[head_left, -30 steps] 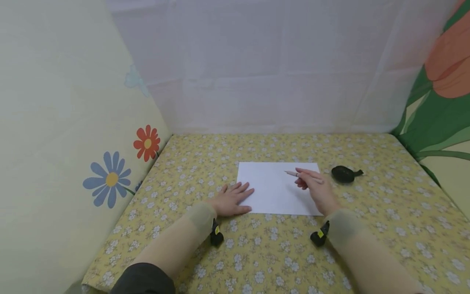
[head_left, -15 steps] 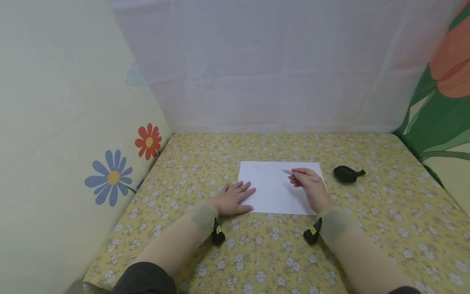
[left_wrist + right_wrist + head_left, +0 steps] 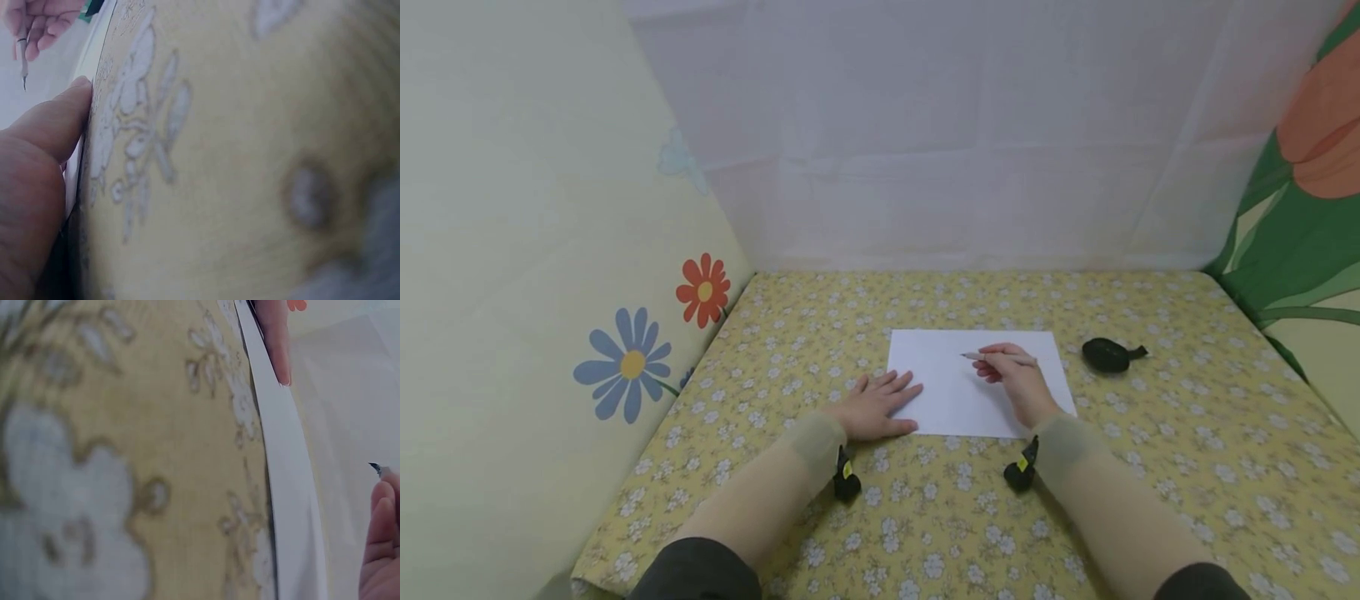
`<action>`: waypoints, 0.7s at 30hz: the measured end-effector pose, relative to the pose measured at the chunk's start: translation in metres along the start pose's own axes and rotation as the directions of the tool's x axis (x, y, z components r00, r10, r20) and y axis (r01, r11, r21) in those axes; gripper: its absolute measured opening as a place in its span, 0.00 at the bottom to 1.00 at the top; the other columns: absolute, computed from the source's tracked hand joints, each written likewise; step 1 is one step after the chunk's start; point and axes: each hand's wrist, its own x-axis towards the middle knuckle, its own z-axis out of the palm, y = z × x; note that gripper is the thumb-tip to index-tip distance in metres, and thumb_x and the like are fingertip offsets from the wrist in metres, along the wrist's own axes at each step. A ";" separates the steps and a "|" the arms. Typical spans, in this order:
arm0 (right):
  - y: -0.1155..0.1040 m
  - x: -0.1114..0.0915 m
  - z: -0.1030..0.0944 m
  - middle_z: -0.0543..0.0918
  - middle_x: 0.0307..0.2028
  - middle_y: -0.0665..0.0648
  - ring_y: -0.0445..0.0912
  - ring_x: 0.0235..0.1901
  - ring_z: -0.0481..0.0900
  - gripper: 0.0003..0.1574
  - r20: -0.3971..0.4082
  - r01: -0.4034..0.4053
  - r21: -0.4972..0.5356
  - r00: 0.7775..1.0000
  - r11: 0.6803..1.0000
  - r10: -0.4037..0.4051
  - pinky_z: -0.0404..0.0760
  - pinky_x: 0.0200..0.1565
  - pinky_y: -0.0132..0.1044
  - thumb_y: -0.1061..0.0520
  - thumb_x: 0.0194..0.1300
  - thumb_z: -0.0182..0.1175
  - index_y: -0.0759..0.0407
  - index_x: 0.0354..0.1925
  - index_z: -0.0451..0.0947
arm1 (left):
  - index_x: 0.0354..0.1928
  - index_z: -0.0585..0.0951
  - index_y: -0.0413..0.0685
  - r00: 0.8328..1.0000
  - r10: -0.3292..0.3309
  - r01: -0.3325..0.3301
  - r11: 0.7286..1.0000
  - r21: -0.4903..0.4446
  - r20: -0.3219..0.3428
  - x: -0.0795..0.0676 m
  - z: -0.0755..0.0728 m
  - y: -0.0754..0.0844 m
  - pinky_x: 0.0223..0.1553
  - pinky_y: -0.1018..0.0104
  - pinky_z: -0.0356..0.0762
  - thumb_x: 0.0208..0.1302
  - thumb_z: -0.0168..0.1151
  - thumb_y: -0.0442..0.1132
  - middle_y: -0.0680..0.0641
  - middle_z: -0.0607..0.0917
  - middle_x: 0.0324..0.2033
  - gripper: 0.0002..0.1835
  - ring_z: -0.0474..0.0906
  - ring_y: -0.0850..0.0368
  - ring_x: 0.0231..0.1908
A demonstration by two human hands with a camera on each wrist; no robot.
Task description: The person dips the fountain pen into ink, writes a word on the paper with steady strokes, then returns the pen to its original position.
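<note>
A blank white sheet of paper lies on the flowered cloth. My left hand rests flat on its left edge, fingers spread and thumb along the near corner. Over the right half of the sheet, my right hand pinches a slim pale grey pen between thumb and fingers. Its dark pointed tip aims left, raised above the paper. In the left wrist view the pen points downward from the curled right fingers. The right wrist view shows the dark tip just beyond the fingertips.
A black oval object with a short tail lies right of the sheet. Yellow flowered cloth covers the table. A white fabric backdrop stands behind, with flower-printed panels at both sides. Each wrist wears a small black camera.
My right hand has moved left over the sheet with the pen, whose barrel now lies more level. The left hand stays in place on the paper.
</note>
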 end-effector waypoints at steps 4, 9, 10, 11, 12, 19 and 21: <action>0.000 0.002 0.005 0.83 0.36 0.57 0.45 0.36 0.80 0.20 -0.014 -0.002 -0.007 1.000 1.000 0.002 0.78 0.41 0.32 0.58 0.69 0.57 0.73 0.52 0.73 | 0.76 0.45 0.67 1.000 -0.003 0.003 1.000 -0.002 0.002 0.001 0.000 0.000 0.69 0.41 0.30 0.68 0.39 0.70 0.56 0.39 0.75 0.40 0.32 0.53 0.74; 0.003 0.006 0.010 0.81 0.36 0.57 0.44 0.35 0.79 0.16 -0.055 -0.043 -0.039 0.998 0.998 0.041 0.79 0.39 0.32 0.60 0.66 0.60 0.70 0.48 0.75 | 0.76 0.44 0.67 1.000 -0.004 0.004 1.000 0.001 -0.003 0.002 0.002 -0.001 0.69 0.42 0.29 0.68 0.39 0.69 0.57 0.38 0.75 0.39 0.31 0.54 0.74; 0.004 0.007 0.011 0.81 0.37 0.57 0.44 0.36 0.79 0.16 -0.058 -0.051 -0.051 0.997 0.997 0.048 0.79 0.39 0.32 0.60 0.66 0.60 0.70 0.48 0.76 | 0.76 0.44 0.67 1.000 -0.003 0.003 1.000 0.003 -0.005 0.002 0.002 -0.002 0.69 0.42 0.29 0.68 0.39 0.70 0.57 0.38 0.75 0.39 0.32 0.54 0.74; 0.004 0.008 0.012 0.81 0.37 0.58 0.44 0.36 0.79 0.16 -0.063 -0.057 -0.062 0.997 0.996 0.053 0.79 0.40 0.32 0.60 0.65 0.60 0.70 0.48 0.76 | 0.76 0.45 0.67 1.000 -0.003 0.003 1.000 0.003 -0.007 0.002 0.002 -0.002 0.69 0.42 0.29 0.68 0.39 0.70 0.57 0.39 0.75 0.39 0.32 0.54 0.74; 0.005 0.008 0.012 0.81 0.38 0.58 0.44 0.36 0.79 0.15 -0.067 -0.064 -0.074 0.996 0.995 0.059 0.79 0.41 0.33 0.60 0.65 0.61 0.69 0.48 0.76 | 0.76 0.44 0.67 1.000 -0.002 0.002 1.000 0.005 -0.008 0.002 0.003 -0.002 0.69 0.42 0.29 0.68 0.38 0.70 0.57 0.38 0.75 0.39 0.32 0.54 0.74; 0.008 0.008 0.015 0.79 0.43 0.58 0.45 0.38 0.77 0.14 -0.078 -0.090 -0.195 0.994 0.977 0.077 0.77 0.43 0.33 0.59 0.63 0.63 0.66 0.45 0.78 | 0.76 0.45 0.68 1.000 -0.008 0.008 1.000 0.004 -0.006 0.001 0.002 -0.001 0.69 0.42 0.29 0.68 0.39 0.70 0.57 0.39 0.75 0.39 0.32 0.55 0.74; 0.010 0.008 0.016 0.78 0.44 0.58 0.45 0.38 0.76 0.14 -0.071 -0.091 -0.237 0.995 0.967 0.077 0.77 0.42 0.33 0.58 0.63 0.63 0.65 0.45 0.79 | 0.76 0.45 0.68 1.000 -0.011 0.011 1.000 0.002 -0.004 0.001 0.001 -0.001 0.69 0.42 0.29 0.68 0.39 0.69 0.57 0.39 0.75 0.39 0.32 0.55 0.74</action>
